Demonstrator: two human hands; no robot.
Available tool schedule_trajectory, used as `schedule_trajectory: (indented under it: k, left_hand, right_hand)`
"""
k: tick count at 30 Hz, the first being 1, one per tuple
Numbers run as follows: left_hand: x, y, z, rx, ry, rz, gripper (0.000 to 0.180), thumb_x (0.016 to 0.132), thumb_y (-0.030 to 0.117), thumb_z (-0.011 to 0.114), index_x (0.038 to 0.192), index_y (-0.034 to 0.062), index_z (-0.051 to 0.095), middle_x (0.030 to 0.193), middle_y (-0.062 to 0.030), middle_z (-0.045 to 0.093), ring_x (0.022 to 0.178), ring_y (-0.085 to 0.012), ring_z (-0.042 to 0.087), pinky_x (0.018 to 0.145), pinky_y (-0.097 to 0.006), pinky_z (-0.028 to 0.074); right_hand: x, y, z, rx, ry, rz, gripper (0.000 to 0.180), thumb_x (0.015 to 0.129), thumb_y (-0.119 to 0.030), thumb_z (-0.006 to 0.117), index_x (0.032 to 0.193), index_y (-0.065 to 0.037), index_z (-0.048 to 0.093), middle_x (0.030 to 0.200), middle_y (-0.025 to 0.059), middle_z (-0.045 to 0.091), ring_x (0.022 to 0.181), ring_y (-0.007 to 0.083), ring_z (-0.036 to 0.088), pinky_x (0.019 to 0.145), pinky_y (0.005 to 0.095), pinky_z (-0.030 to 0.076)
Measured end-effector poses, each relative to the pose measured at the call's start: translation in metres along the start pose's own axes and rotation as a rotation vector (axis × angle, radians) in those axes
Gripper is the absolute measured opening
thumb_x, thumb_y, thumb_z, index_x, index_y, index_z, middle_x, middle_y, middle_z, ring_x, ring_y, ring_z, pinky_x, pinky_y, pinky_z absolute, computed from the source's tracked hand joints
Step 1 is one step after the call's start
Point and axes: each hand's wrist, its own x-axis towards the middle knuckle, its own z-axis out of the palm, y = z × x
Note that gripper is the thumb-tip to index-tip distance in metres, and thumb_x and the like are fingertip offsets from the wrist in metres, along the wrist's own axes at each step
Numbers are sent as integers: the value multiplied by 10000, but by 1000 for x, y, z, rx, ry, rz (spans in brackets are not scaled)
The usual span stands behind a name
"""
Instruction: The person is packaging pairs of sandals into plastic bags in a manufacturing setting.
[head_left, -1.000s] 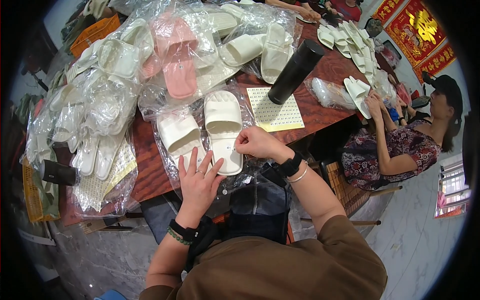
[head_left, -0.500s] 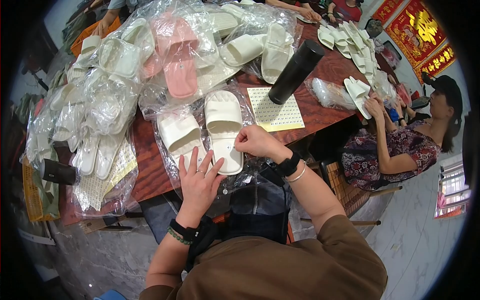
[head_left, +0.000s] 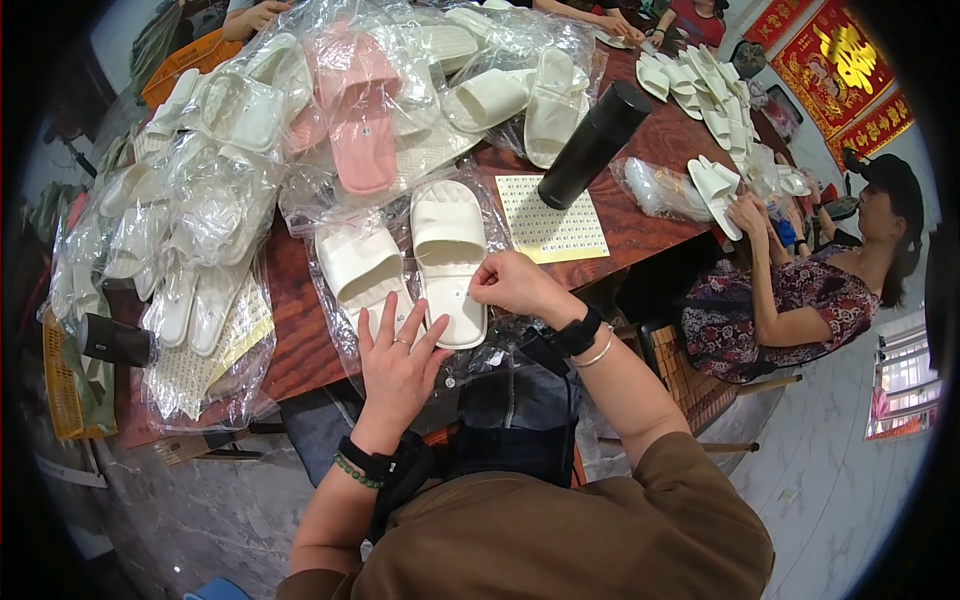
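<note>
Left hand (head_left: 397, 360) flat, released, on cream slipper (head_left: 362, 272); right hand (head_left: 512, 285) pinching second slipper (head_left: 449, 255); sticker sheet (head_left: 550, 220), black flask (head_left: 593, 146) beyond

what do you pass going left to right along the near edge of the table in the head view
black cylinder lying on its side → sheet of dotted stickers in plastic → left white slipper → right white slipper → yellow sticker sheet → upright black bottle

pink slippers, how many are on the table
2, as far as shows: a pair of pink slippers bagged together in clear plastic, at the far middle of the table, among white ones. More may be hidden under the pile.
</note>
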Motion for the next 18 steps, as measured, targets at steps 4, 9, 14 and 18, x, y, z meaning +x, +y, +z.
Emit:
schedule_trajectory:
  k: [4, 9, 14, 18]
  left_hand:
    - [0, 0, 0, 4, 0, 1, 457, 805, 301, 792, 1249, 230, 713, 1400, -56, 612, 1410, -374, 437, 1184, -605, 208]
    - [0, -1, 0, 9, -2, 15, 448, 821, 306, 779, 1256, 221, 713, 1382, -74, 613, 1398, -387, 444, 1168, -625, 220]
    - [0, 2, 0, 12, -4, 0, 450, 808, 301, 791, 1246, 231, 715, 1399, -57, 611, 1412, -373, 436, 1183, -609, 207]
    - [0, 0, 0, 10, 0, -6, 450, 809, 299, 792, 1247, 232, 714, 1400, -58, 611, 1414, -373, 434, 1182, -611, 209]
  right_hand:
    - [1, 0, 0, -16, -14, 12, 272, 784, -230, 794, 806, 31, 722, 671, 113, 695, 555, 174, 660, 531, 329, 527]
    - [1, 1, 1, -10, -20, 31, 290, 792, -246, 807, 804, 29, 715, 659, 114, 686, 550, 179, 660, 538, 338, 524]
    - [1, 2, 2, -108, 40, -30, 295, 792, -245, 820, 791, 26, 704, 660, 138, 682, 538, 213, 659, 540, 360, 519]
    - [-2, -6, 5, -121, 63, -17, 290, 815, -230, 806, 793, 34, 690, 675, 149, 684, 543, 235, 666, 542, 374, 517]
